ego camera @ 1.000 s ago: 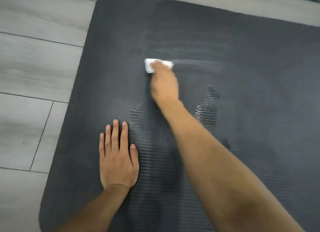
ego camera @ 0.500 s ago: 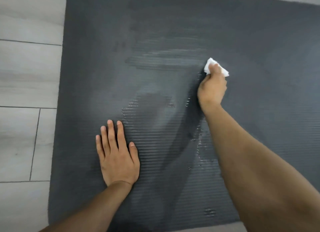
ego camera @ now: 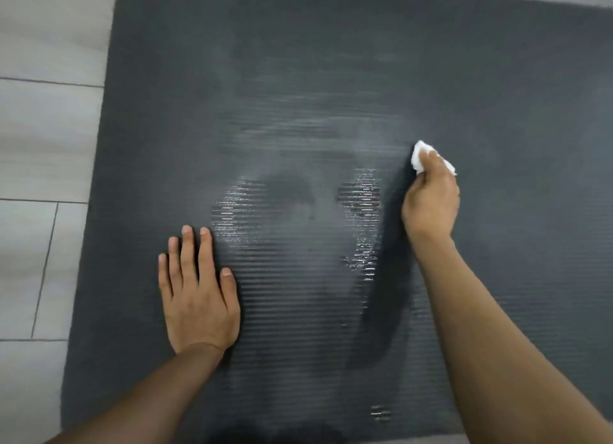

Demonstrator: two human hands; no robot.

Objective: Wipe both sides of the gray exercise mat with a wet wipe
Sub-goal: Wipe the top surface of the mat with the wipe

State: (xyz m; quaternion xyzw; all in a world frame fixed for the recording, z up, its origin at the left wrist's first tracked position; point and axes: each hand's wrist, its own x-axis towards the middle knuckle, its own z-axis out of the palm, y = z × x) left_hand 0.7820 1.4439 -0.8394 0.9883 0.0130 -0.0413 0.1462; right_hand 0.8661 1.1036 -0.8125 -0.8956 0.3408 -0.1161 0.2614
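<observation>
Gray exercise mat (ego camera: 331, 62), flat on pale floor (ego camera: 43, 145), left hand (ego camera: 199, 294) spread flat pinning it, right hand (ego camera: 431, 198) pinching bunched wet wipe (ego camera: 418, 153) against its surface; risks: streaky, apparently half-dry passes, skipped edges, underside forgotten.

Pale wood-look plank floor (ego camera: 43, 138) carries ribbed gray exercise mat (ego camera: 331, 62), lying flat.

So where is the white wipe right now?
The wet wipe is bunched in the right hand, pressed on the gray mat, right of the shiny wet streaks.
</observation>
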